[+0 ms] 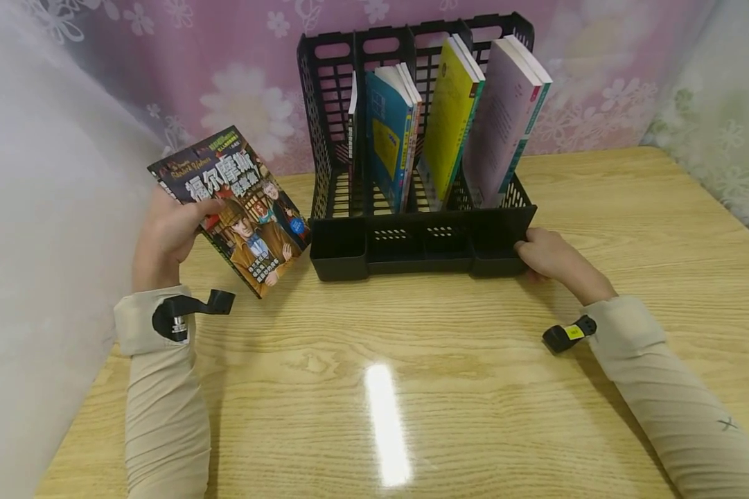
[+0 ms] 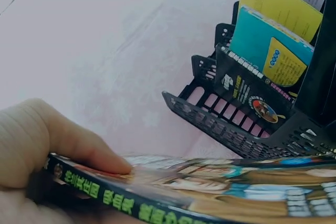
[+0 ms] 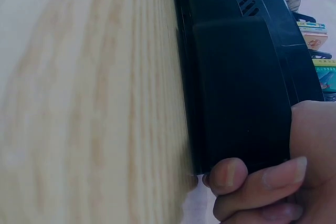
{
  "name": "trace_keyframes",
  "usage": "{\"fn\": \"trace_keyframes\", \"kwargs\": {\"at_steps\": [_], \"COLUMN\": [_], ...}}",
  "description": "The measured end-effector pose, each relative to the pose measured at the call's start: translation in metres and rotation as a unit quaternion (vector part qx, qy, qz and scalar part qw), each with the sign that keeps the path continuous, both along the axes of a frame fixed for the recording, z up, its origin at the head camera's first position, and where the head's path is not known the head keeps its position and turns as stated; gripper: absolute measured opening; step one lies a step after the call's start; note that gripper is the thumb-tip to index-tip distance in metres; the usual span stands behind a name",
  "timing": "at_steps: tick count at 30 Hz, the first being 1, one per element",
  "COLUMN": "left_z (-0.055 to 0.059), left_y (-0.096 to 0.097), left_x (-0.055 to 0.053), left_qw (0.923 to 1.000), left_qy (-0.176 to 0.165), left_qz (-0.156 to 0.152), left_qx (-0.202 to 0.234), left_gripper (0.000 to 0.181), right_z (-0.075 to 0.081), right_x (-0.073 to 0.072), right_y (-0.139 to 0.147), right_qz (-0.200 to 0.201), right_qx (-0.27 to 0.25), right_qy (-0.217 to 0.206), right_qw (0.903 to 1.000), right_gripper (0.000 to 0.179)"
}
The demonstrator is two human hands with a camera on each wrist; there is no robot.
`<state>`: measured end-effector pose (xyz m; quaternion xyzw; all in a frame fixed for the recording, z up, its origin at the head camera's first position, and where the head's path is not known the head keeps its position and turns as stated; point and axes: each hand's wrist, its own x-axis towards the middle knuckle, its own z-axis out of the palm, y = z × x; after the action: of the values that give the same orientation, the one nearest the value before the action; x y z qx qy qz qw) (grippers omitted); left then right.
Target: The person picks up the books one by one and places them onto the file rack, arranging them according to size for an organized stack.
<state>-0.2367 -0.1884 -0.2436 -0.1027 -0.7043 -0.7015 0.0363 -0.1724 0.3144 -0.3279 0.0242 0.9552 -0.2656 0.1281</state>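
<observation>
My left hand [image 1: 165,232] grips a dark-covered book [image 1: 249,229] by its left edge, thumb on the illustrated front cover. The book is held tilted, left of a black desktop book rack [image 1: 420,260], its lower right edge close to the rack's front corner. In the left wrist view the book's spine [image 2: 100,195] with green lettering faces the camera, and the fingers beneath are mostly hidden. My right hand [image 1: 551,260] holds the rack's front right corner; in the right wrist view its fingers [image 3: 262,182] curl round the corner of the black front compartment [image 3: 241,98].
Books stand upright in the rack: a thin dark one [image 1: 352,132], a blue one [image 1: 386,125], a yellow one [image 1: 452,118] and a pale purple one [image 1: 501,121]. The rack sits on a wooden table [image 1: 324,388] before a pink floral curtain [image 1: 237,76]. White material [image 1: 50,229] borders the left side.
</observation>
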Motion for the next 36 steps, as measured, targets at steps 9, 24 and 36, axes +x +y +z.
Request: {"fn": "trace_keyframes", "kwargs": {"at_steps": [9,24,36], "left_z": [0.008,0.038,0.071], "left_y": [0.011,0.025,0.061], "left_x": [0.003,0.025,0.008], "left_qw": [0.9965,0.9868,0.9947], "left_qy": [0.053,0.114,0.059], "left_qz": [0.064,0.105,0.081], "left_qx": [0.009,0.047,-0.024], "left_gripper": [0.069,0.064,0.058], "right_z": [0.003,0.002,0.001], "right_x": [0.001,0.001,0.001], "right_y": [-0.001,0.001,0.0], "right_qz": [0.0,0.003,0.003], "right_qx": [-0.003,-0.013,-0.02], "right_qy": [-0.004,-0.014,-0.01], "right_qw": [1.0,0.9998,0.9997], "right_gripper": [0.036,0.036,0.032]}}
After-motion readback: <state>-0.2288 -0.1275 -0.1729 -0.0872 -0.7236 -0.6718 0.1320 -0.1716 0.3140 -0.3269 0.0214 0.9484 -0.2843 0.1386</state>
